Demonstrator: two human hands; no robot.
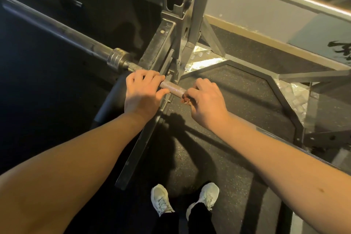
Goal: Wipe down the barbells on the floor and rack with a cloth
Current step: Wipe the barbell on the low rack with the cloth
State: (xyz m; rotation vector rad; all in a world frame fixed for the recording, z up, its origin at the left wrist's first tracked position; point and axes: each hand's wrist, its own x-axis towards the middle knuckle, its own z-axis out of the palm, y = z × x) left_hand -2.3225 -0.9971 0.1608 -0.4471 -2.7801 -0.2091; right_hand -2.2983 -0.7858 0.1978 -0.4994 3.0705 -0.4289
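Two hands on the bar [171, 87], which lies across the rack [154, 47] arm, close to the upright. Fingers of left hand [142, 91] curl round the knurl, thumb under. Fingers of right hand [205, 99] wrap the bar over a cloth [185, 101], only a scrap showing. Best approach: left holds firm vs roll; right twists & slides w/ full wrap.

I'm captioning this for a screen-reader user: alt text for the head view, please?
A left hand and a right hand grip a knurled steel barbell beside a grey steel rack; a reddish-brown scrap, perhaps cloth, shows under the right hand. White sneakers stand on speckled rubber floor.
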